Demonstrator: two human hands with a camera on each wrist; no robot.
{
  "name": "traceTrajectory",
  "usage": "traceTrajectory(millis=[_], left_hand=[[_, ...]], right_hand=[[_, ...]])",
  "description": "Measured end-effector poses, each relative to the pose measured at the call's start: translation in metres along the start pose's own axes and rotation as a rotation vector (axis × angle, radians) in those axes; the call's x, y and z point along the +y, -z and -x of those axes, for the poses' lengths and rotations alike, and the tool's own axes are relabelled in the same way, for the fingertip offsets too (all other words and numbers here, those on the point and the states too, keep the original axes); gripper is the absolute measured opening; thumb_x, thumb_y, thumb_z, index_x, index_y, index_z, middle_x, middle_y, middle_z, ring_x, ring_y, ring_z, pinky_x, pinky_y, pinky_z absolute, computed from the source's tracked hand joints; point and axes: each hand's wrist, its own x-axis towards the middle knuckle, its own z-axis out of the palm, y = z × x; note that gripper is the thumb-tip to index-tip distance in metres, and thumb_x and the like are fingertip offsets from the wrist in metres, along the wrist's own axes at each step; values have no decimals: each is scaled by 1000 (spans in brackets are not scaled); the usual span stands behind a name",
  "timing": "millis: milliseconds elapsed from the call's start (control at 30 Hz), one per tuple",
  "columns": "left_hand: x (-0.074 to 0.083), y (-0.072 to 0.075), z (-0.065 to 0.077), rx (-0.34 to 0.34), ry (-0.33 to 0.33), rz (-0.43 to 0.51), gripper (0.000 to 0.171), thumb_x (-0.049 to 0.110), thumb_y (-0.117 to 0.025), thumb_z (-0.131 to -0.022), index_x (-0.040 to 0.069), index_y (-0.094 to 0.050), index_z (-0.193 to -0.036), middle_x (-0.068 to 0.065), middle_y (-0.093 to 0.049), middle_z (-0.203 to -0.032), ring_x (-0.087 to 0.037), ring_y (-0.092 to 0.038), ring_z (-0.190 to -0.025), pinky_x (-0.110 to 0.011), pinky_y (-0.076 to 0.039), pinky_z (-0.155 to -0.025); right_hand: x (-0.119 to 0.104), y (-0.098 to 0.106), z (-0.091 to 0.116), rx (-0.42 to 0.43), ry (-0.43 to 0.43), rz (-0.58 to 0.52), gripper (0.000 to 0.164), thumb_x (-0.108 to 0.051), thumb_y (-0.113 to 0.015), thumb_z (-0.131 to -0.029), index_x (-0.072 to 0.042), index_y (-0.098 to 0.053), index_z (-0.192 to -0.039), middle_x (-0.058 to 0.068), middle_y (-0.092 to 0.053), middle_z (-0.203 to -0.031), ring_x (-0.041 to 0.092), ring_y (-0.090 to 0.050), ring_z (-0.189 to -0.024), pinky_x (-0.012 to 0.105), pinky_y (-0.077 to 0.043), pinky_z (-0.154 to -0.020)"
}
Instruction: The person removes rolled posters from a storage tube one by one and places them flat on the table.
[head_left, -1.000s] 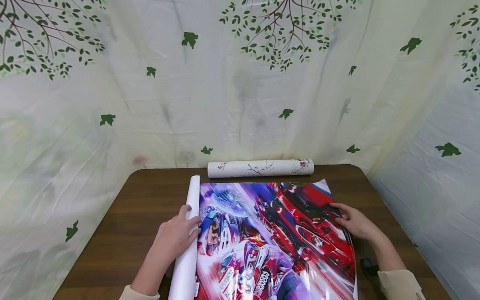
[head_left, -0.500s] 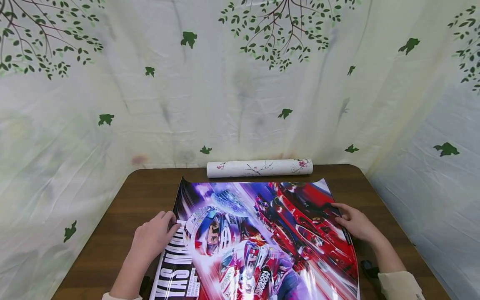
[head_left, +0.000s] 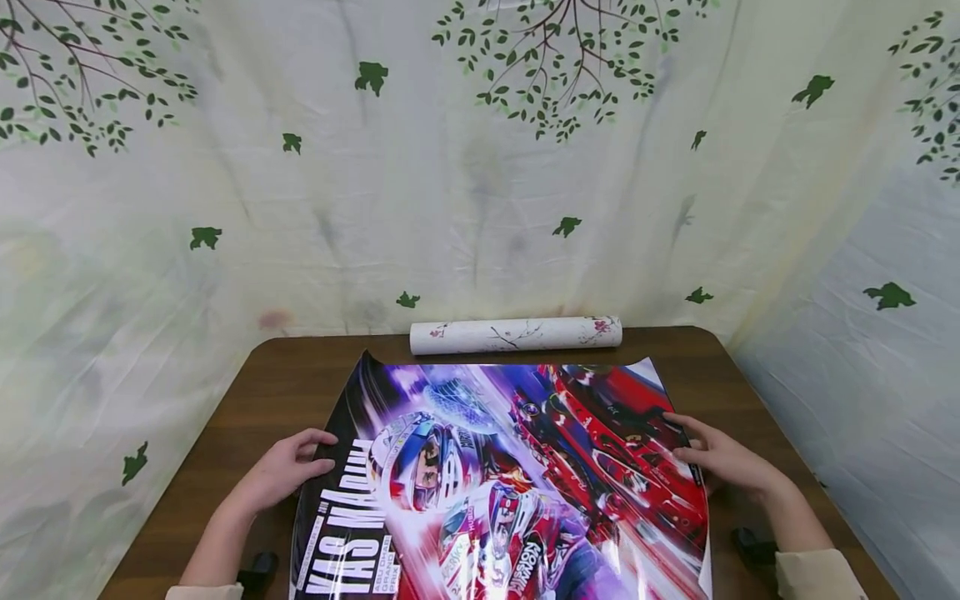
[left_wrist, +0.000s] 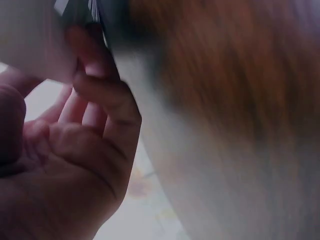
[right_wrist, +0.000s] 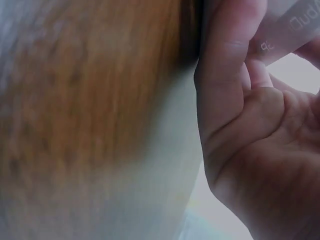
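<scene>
A large glossy poster (head_left: pixel 555 492) with a helmeted racing driver, red race cars and big white lettering lies unrolled across the table in the head view. My left hand (head_left: pixel 279 473) holds its left edge between thumb and fingers. At the opposite edge, my right hand (head_left: pixel 727 460) pinches the sheet, thumb on the printed side. Both far corners of the poster curl upward; its near edge is cut off by the frame. In the left wrist view, bent fingers (left_wrist: pixel 107 97) meet the sheet's edge. The right wrist view shows the right fingers (right_wrist: pixel 225 75) beside the sheet with printed letters.
Behind the poster, a white roll (head_left: pixel 517 335) with a branch-and-blossom pattern lies along the back of the brown wooden table (head_left: pixel 292 375). A pale cloth backdrop (head_left: pixel 480 208) with printed leaves stands directly behind the table. Small dark objects sit under both wrists.
The rolled left part of the poster has opened out, revealing white lettering. My left hand has moved left to the sheet's outer edge. The right hand has stayed at the right edge, shifting slightly.
</scene>
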Motion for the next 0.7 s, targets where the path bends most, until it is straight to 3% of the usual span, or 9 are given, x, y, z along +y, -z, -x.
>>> traceTrajectory(millis=[100,200,433,567,700], left_hand=[[-8,6,-3,-123,-6,149,54,19,-70,-103,-4,-49,-147,-22,-76,-119,-24,-74,-86,-35,-58,-68],[-13,8,-6,-191,-23,251,60,17,-70,-103,-7,-43,-151,-21,-77,-117,-22,-76,-82,-36,-60,-66],[-23,10,-8,-183,-12,339,61,19,-71,-102,-3,-44,-152,-13,-80,-115,-22,-78,-90,-36,-62,-78],[-28,13,-5,-150,0,394,53,19,-70,-103,5,-50,-150,-5,-82,-110,-21,-79,-92,-35,-62,-81],[-31,15,0,-113,-9,430,41,20,-69,-104,20,-59,-143,-3,-83,-106,-21,-79,-92,-35,-62,-81]], right_hand=[[2,3,0,21,22,-16,81,-30,-60,-108,-6,-12,-169,22,-71,-128,29,-76,-101,43,-64,-84],[5,7,0,46,56,-23,80,-28,-61,-108,-7,-14,-170,23,-73,-126,30,-78,-102,43,-63,-87],[12,10,2,92,68,-132,73,-30,-60,-109,-13,-22,-169,12,-77,-123,26,-79,-101,43,-65,-86],[16,11,6,104,89,-216,54,-29,-56,-111,-33,-40,-162,-2,-81,-114,21,-80,-99,40,-65,-85],[21,10,7,95,165,-310,40,-22,-51,-113,-49,-54,-142,-3,-83,-106,18,-81,-96,36,-65,-83]])
